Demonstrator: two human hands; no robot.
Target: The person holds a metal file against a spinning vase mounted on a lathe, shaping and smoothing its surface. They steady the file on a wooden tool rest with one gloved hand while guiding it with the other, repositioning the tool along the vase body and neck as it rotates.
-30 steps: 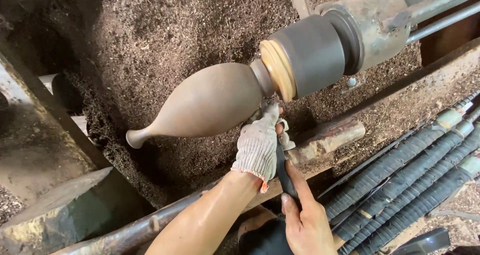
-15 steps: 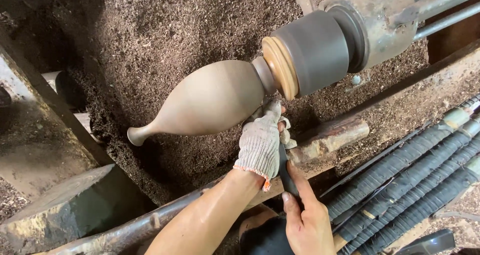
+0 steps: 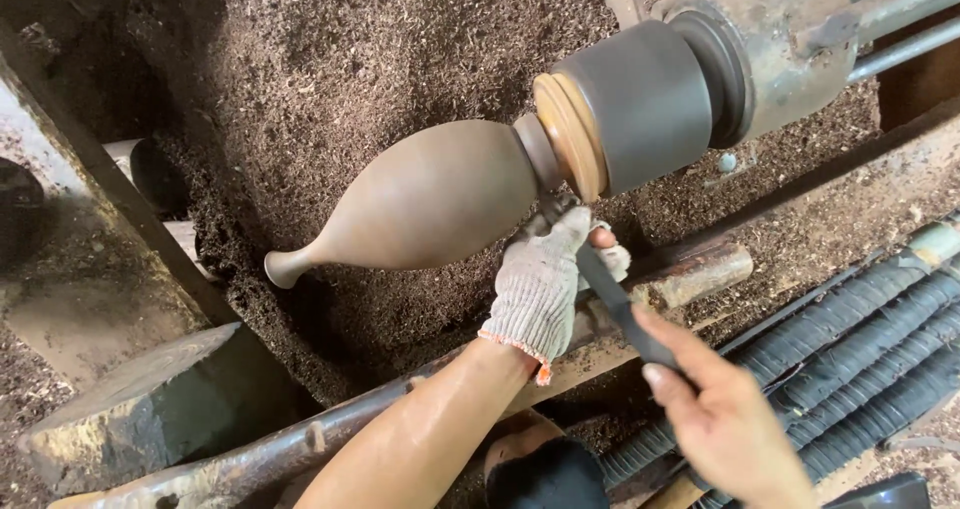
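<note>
Wooden vase [image 3: 430, 199] is sitting on the lathe, lying horizontally, fat belly toward the chuck [image 3: 640, 104], tapering left to a thin neck with a small flared lip. Surface is looking smooth, matte grey-brown, no visible grain; edges slightly soft. A pale wooden disc [image 3: 570, 134] is sitting between the vase's base and the dark cylinder of the chuck.

Left hand [image 3: 545, 284], in a white knit glove with an orange cuff edge, is gripping the front of a dark turning tool [image 3: 615, 304] just under the vase's narrow base; the tool tip is hidden behind the glove. Right hand [image 3: 725, 419], bare, is wrapping the tool's handle, forefinger lying along it.

Sawdust [image 3: 330, 59] is covering the bed beneath.
</note>
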